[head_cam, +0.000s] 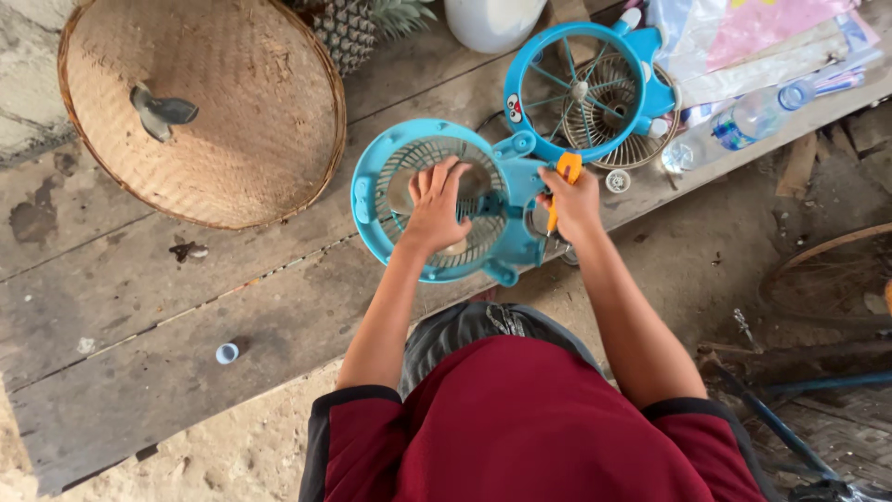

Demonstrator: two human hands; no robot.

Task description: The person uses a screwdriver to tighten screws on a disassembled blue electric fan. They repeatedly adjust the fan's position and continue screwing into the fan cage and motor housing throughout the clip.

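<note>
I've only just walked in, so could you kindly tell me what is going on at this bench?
A person in a red shirt is working on a small blue fan lying on a wooden bench. The left hand presses on its rear grille, while the right hand holds an orange-handled screwdriver at the housing. The blue front guard is swung open behind it. A woven basket tray and a plastic bottle lie nearby.

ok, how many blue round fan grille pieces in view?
2. One grille half lies on the wooden planks under the left hand; the other grille half stands hinged open behind the right hand. None seems hidden.
</note>
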